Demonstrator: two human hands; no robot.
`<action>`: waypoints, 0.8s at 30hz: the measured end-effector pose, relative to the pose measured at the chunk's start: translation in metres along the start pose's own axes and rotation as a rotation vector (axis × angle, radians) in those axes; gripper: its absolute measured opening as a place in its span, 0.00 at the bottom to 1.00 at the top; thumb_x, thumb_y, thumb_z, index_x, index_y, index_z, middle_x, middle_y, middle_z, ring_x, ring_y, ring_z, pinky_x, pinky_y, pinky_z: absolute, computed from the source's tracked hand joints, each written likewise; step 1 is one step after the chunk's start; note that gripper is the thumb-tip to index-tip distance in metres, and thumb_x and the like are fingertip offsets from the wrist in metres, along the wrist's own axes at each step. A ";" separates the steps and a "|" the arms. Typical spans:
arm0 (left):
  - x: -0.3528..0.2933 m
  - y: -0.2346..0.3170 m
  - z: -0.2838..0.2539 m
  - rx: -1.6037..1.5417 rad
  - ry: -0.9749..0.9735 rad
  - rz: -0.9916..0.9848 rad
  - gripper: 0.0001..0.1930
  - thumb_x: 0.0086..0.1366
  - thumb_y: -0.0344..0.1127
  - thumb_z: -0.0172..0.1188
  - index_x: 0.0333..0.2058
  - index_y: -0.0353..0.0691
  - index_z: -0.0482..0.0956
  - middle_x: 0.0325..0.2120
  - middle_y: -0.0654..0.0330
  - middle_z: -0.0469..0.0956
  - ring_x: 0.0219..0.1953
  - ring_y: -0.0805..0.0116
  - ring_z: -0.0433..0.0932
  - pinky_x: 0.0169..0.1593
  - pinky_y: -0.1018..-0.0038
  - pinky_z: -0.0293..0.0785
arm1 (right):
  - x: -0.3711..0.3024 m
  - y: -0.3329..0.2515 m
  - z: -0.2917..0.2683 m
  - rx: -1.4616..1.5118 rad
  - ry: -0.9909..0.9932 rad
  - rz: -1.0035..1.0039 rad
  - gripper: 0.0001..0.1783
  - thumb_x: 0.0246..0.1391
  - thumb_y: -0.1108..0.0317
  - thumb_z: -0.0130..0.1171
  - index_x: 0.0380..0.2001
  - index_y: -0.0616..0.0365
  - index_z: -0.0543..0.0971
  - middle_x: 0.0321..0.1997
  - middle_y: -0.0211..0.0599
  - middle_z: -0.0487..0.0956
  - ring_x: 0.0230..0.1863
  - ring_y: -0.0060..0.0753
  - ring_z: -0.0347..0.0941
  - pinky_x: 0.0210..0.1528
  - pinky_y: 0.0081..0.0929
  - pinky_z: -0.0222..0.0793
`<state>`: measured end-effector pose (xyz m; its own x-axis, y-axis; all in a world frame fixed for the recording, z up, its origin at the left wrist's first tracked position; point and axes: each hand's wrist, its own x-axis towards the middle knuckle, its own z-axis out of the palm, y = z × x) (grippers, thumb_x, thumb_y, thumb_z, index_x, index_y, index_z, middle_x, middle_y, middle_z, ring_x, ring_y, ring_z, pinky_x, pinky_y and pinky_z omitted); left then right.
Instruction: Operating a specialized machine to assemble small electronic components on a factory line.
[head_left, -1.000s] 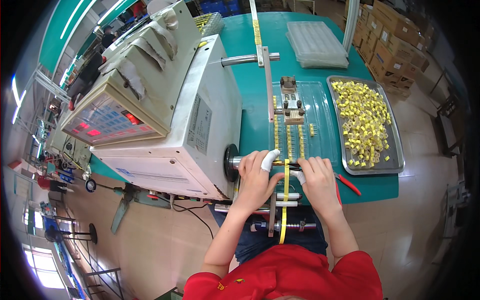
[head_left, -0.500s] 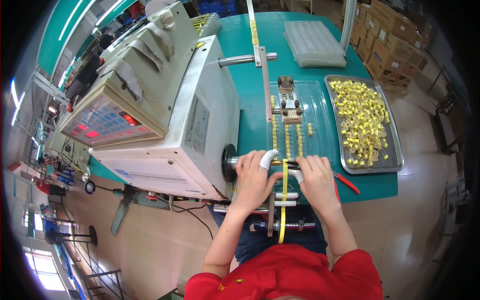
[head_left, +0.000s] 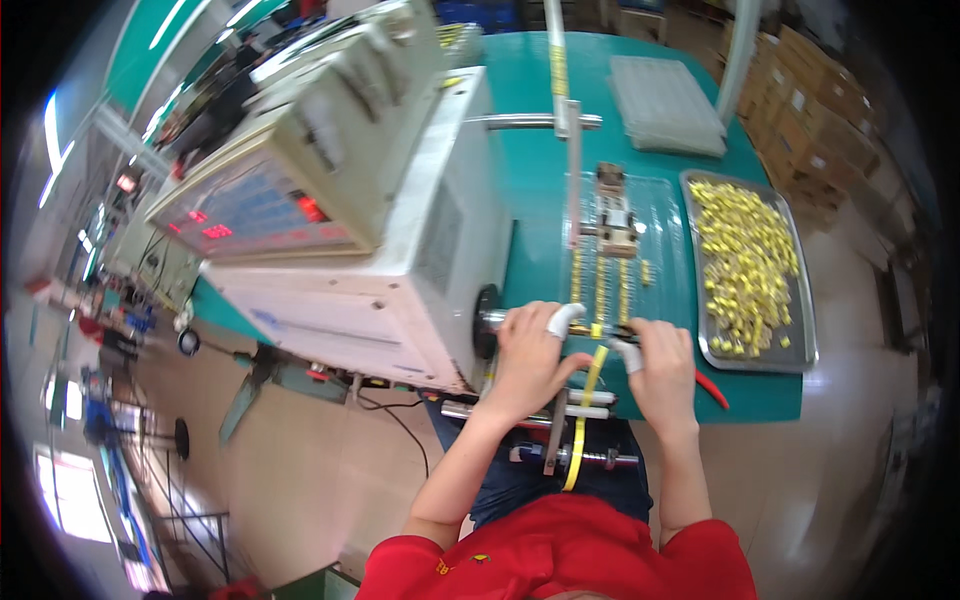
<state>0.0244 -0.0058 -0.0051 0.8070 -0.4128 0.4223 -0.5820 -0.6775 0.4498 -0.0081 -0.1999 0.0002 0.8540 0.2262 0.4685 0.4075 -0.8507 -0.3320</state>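
Note:
My left hand is bent round the end of the machine's spindle, a white cover on one finger, the thumb stretched toward the tape. What its fingertips press on is hidden. Beside them sits a small yellow-wrapped part. Just below it lies the free upper end of a yellow tape, which runs down over metal rollers. On the other side, my right hand, with a white thumb cover, is closed on red-handled cutters; their dark jaws are mostly hidden by the fingers.
A white winding machine with a lit control panel fills the left. Beyond my hands stands a metal fixture on a clear tray with rows of small parts. A metal tray of yellow bobbins lies right, stacked clear trays behind.
The yellow tape, unbroken up to the spindle before, now has a loose end apart from the yellow-wrapped part. My right hand has dropped slightly with the cutters; the whole view has shifted.

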 end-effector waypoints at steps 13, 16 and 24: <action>-0.004 0.003 0.016 -0.140 0.019 0.004 0.35 0.47 0.45 0.72 0.50 0.34 0.69 0.47 0.51 0.69 0.56 0.51 0.64 0.62 0.59 0.55 | -0.010 0.032 0.051 0.909 0.024 0.630 0.14 0.62 0.62 0.59 0.37 0.66 0.80 0.34 0.31 0.80 0.37 0.21 0.72 0.42 0.22 0.65; -0.007 0.002 0.015 -0.132 0.029 -0.010 0.35 0.47 0.44 0.72 0.50 0.34 0.69 0.47 0.51 0.68 0.57 0.51 0.64 0.62 0.59 0.55 | -0.011 0.036 0.061 0.929 0.026 0.598 0.15 0.62 0.61 0.59 0.39 0.66 0.79 0.35 0.32 0.80 0.38 0.21 0.72 0.44 0.22 0.66; -0.005 0.000 0.020 -0.134 0.059 0.015 0.36 0.45 0.44 0.73 0.50 0.33 0.69 0.45 0.51 0.68 0.55 0.52 0.64 0.60 0.59 0.56 | -0.008 0.034 0.062 0.979 -0.031 0.698 0.15 0.62 0.65 0.57 0.45 0.66 0.76 0.41 0.34 0.78 0.41 0.24 0.72 0.45 0.23 0.66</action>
<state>0.0224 -0.0161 -0.0226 0.7931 -0.3829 0.4737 -0.6053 -0.5828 0.5422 0.0191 -0.2010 -0.0653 0.9903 -0.1170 -0.0753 -0.0845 -0.0761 -0.9935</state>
